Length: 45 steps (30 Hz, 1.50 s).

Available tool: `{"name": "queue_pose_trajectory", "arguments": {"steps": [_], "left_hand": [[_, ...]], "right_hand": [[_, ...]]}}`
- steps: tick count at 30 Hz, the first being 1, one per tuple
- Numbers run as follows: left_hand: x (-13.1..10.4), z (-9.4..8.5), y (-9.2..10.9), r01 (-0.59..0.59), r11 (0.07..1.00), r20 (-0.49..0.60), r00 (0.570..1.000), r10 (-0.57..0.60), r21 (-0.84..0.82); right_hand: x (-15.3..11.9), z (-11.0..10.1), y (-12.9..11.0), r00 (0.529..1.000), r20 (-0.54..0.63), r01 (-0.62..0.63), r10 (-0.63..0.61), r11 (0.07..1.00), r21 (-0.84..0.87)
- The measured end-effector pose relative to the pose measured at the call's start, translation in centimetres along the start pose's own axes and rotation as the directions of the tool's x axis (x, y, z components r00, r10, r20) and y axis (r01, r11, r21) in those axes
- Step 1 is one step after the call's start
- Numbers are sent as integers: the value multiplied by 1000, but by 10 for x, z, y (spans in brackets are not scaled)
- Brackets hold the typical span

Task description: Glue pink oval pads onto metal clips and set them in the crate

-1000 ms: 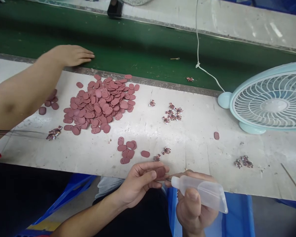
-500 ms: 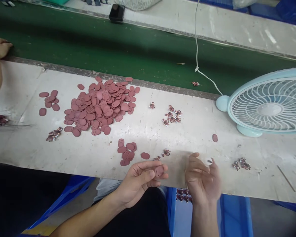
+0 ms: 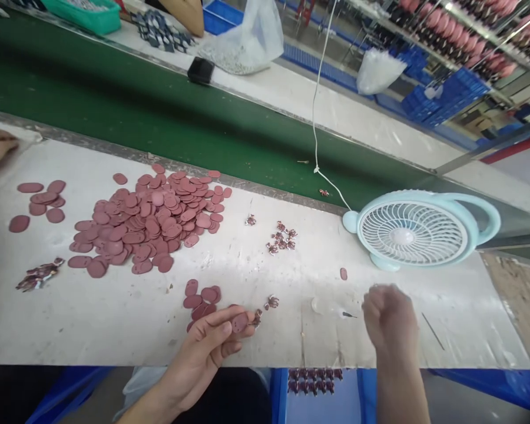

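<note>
Head view: left hand [image 3: 206, 348] holds a reddish disc [image 3: 239, 323]

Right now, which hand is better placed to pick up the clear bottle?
Probably the right hand: it's nearer the bottle, though blur hides its grip. The left hand holds an oval disc.

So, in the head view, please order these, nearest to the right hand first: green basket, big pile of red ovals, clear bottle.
1. Clear bottle, just left of the right hand.
2. Big pile of red ovals, farther left.
3. Green basket, across the belt.
</note>
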<state>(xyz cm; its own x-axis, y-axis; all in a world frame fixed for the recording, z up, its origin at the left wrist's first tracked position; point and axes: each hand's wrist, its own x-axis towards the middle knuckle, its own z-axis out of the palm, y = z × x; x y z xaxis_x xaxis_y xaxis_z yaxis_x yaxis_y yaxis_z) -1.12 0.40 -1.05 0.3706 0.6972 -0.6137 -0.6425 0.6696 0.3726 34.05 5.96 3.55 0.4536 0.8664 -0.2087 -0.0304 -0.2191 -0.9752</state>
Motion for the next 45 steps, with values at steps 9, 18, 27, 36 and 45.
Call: {"name": "queue_pose_trajectory", "arguments": {"steps": [9,18,27,36,45], "left_hand": [[-13,10,4,-17,1000,-47,999,17,-11],[-17,8,-1,-17,999,-45,999,15,-42],[-10,8,-7,-47,999,56,997,48,-7],[-11,15,-14,-117,979,75,992,106,167],[-14,11,-20,-195,962,167,972,164,190]], "right_hand": [[206,129,-36,961,168,265,-221,549,-793],[196,138,-62,955,188,262,-230,356,-897],[-46,72,-68,871,423,411,-248,840,-354],[-144,100,18,874,419,-236,244,969,-72],[-153,104,22,882,457,-48,113,987,-150]]}}
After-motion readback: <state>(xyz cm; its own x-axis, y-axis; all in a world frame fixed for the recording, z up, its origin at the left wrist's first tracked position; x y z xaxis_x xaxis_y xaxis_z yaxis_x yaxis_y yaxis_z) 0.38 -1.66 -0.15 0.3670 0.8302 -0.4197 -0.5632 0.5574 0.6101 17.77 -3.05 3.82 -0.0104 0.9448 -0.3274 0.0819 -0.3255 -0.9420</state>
